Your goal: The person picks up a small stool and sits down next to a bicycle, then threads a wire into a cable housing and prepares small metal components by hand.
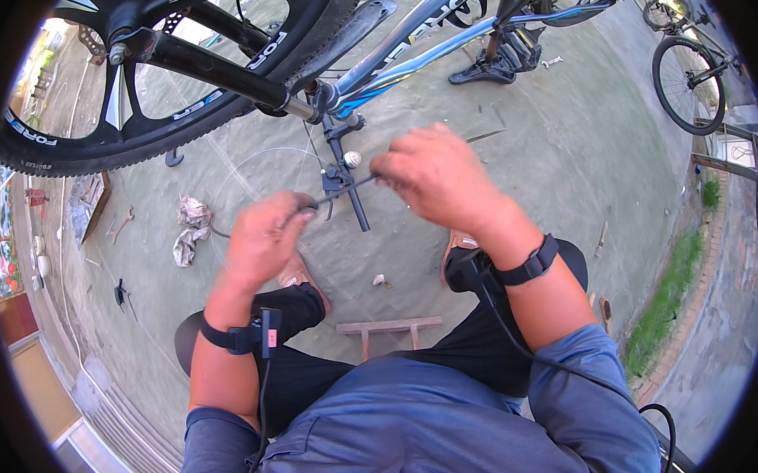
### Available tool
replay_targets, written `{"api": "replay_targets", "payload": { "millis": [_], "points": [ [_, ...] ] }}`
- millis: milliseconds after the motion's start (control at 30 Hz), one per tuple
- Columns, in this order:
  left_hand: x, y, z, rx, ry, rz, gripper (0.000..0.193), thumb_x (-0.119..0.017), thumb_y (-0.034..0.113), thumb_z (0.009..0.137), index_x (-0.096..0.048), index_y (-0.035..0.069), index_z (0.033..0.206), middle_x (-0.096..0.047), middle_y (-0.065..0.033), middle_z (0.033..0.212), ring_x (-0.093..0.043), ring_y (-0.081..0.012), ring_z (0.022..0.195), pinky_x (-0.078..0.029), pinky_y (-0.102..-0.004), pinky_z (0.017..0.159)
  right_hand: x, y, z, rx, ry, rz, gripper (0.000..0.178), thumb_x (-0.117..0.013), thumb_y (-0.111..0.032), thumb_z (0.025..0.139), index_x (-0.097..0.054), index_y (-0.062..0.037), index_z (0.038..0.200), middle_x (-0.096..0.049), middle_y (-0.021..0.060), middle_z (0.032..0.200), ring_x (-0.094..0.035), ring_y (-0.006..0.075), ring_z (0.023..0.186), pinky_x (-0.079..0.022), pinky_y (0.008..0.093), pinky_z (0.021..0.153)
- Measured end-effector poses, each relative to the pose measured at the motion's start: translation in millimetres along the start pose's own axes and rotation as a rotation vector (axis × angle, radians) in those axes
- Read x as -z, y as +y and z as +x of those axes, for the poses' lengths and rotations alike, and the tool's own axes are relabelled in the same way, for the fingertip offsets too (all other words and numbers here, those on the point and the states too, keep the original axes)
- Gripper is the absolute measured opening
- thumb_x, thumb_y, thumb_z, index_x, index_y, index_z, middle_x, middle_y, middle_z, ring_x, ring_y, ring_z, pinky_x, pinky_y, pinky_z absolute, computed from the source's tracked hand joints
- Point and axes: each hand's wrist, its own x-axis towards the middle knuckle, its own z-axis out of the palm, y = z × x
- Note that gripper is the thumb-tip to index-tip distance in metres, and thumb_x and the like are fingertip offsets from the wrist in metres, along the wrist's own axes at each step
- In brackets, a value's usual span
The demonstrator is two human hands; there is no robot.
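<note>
A thin black cable [343,191] stretches between my two hands, in front of the bicycle's handlebar [358,208]. My left hand [265,237] is closed on one end, fingers pinched together, and a short dark length sticks out on its far side. Higher and to the right, my right hand [435,175] pinches the other end, its fingers slightly blurred. Beyond the hands, the bicycle's blue and silver frame [405,58] and black fork [211,66] fill the top, with the big front wheel [119,96] at the upper left. A pale looped cable [278,150] hangs near the handlebar.
A crumpled rag [192,228] lies on the concrete floor left of my hands, with a wrench [122,224] farther left. A low wooden stool [389,326] is between my legs. A black stand foot [482,70] is under the frame; another bicycle [689,79] stands far right.
</note>
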Motion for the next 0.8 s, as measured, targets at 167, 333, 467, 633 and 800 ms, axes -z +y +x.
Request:
{"api": "replay_targets", "payload": {
  "millis": [167,333,467,633,800],
  "points": [
    [64.0,-40.2,-12.9,0.356,0.07,0.201,0.014,-0.066,0.01,0.09,-0.067,0.0,0.099,-0.068,-0.0168,0.085,-0.066,-0.0317,0.079,-0.052,-0.0371,0.072,21.9,56.7,-17.8,-0.224,0.11,0.015,0.01,-0.069,-0.016,0.084,-0.07,-0.0135,0.094,-0.062,0.0058,0.082,-0.063,0.0284,0.087,-0.048,0.0431,0.074],
    [50.2,-43.2,-18.9,0.32,-0.16,0.243,0.023,-0.069,0.016,0.087,-0.064,-0.001,0.103,-0.069,-0.0216,0.091,-0.067,-0.0392,0.088,-0.052,-0.0427,0.077,12.8,41.8,-15.9,-0.175,0.07,0.015,0.013,-0.071,-0.011,0.081,-0.067,-0.0087,0.094,-0.061,0.0084,0.083,-0.062,0.0309,0.084,-0.049,0.0425,0.073],
    [-1.5,6.0,4.5,0.245,-0.246,-0.069,0.023,-0.066,0.01,0.091,-0.063,-0.002,0.11,-0.07,-0.0172,0.095,-0.068,-0.0296,0.087,-0.053,-0.0362,0.079,-19.9,-14.7,-4.2,0.009,-0.042,0.008,0.014,-0.071,-0.011,0.079,-0.068,-0.0119,0.093,-0.06,0.006,0.082,-0.062,0.0281,0.084,-0.048,0.0394,0.074],
    [17.2,-10.7,-0.2,0.127,-0.057,-0.024,0.017,-0.063,0.011,0.093,-0.068,-0.001,0.104,-0.069,-0.0161,0.091,-0.067,-0.0282,0.083,-0.052,-0.0357,0.077,-7.8,4.3,-1.6,-0.027,0.083,-0.047,0.016,-0.073,-0.013,0.077,-0.069,-0.0126,0.092,-0.062,0.004,0.084,-0.061,0.0264,0.084,-0.047,0.0393,0.076],
    [76.2,-34.1,-20.0,0.427,0.036,0.082,0.015,-0.063,0.011,0.094,-0.068,-0.001,0.101,-0.067,-0.0138,0.083,-0.064,-0.0266,0.077,-0.051,-0.0342,0.073,22.5,45.4,-10.1,-0.079,0.196,-0.106,0.014,-0.076,-0.013,0.077,-0.071,-0.0128,0.091,-0.065,0.0033,0.087,-0.062,0.0254,0.086,-0.047,0.0388,0.084]
  ]
}}
